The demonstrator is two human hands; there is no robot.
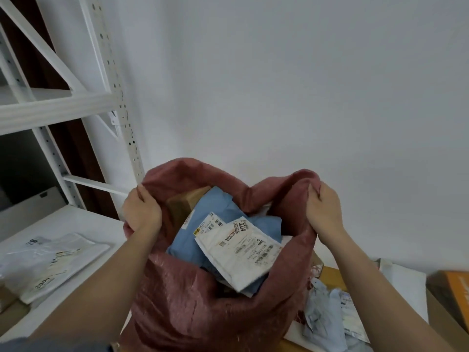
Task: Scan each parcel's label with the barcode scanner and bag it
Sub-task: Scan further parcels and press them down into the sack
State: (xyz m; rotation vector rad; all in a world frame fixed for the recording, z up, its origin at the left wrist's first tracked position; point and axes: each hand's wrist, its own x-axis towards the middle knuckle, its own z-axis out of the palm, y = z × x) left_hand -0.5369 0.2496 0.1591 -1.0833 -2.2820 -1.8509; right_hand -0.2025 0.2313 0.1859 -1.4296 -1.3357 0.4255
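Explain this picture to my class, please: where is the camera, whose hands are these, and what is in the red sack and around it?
There is one picture, taken by a camera worn on a person's head, looking forward and down. No machine is involved, only two bare hands.

The left hand and the right hand each grip the rim of a red woven sack, holding its mouth open. Inside lie parcels: a blue bag with a label, a white mailer with barcodes on top of it, and a brown box behind.

To the left, on a white shelf, lie white parcels. To the right, light blue parcels lie beside the sack, with an orange box at the edge. No barcode scanner shows in this picture.
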